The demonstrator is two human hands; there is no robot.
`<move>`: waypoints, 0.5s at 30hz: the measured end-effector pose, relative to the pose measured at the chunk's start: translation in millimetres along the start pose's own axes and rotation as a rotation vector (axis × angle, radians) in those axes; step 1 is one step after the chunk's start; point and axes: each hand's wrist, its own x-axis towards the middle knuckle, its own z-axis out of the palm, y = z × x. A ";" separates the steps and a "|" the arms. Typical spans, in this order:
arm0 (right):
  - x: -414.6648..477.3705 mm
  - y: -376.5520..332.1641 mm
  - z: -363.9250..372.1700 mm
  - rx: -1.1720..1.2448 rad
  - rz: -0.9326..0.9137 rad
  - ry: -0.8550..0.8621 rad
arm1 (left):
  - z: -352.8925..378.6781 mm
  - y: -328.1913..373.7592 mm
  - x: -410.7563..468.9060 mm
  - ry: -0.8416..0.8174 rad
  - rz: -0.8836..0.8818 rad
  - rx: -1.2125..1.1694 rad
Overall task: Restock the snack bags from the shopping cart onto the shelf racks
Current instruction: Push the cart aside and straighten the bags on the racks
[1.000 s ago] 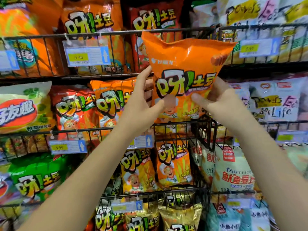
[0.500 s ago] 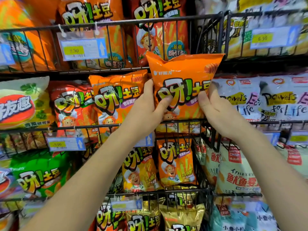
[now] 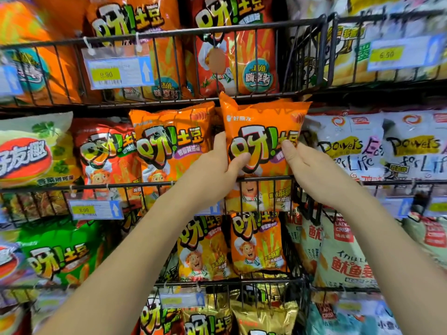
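An orange snack bag (image 3: 262,139) with a chef cartoon stands upright in the middle wire rack (image 3: 266,178), its lower part behind the rack's front bars. My left hand (image 3: 215,170) grips its left edge, thumb across the front. My right hand (image 3: 307,168) holds its right edge, fingers on the printed logo. A matching orange bag (image 3: 171,146) stands just to the left in the same rack. The shopping cart is out of view.
Wire racks full of snack bags fill the view: orange and red bags above (image 3: 232,52), white bags (image 3: 350,146) to the right, a green bag (image 3: 58,257) lower left, gold bags (image 3: 263,313) below. Price tags (image 3: 118,72) hang on the rack fronts.
Both hands have brought the orange bag down from in front of the upper rack into the middle rack, beside the matching bag. Its bottom now sits behind the front bars.
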 end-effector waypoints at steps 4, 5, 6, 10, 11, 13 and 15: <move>2.8 3.3 2.6 0.021 0.023 0.058 | 0.5 4.2 6.8 -0.050 -0.083 0.021; 3.8 2.8 5.2 -0.003 0.018 0.084 | 0.9 5.0 7.7 -0.065 -0.110 0.025; 4.7 2.5 8.1 -0.040 0.013 0.109 | 1.2 5.7 8.4 -0.082 -0.135 0.027; 6.7 5.6 14.6 -0.181 0.016 0.152 | -1.8 7.4 9.7 -0.148 -0.207 0.013; 6.5 6.9 13.9 -0.179 0.022 0.145 | -1.6 7.5 9.3 -0.150 -0.213 0.017; 5.8 8.6 12.6 -0.162 0.025 0.137 | 1.4 7.3 6.7 -0.115 -0.209 0.057; 3.1 9.0 11.8 -0.166 0.022 0.132 | 6.7 6.4 2.1 -0.028 -0.188 0.114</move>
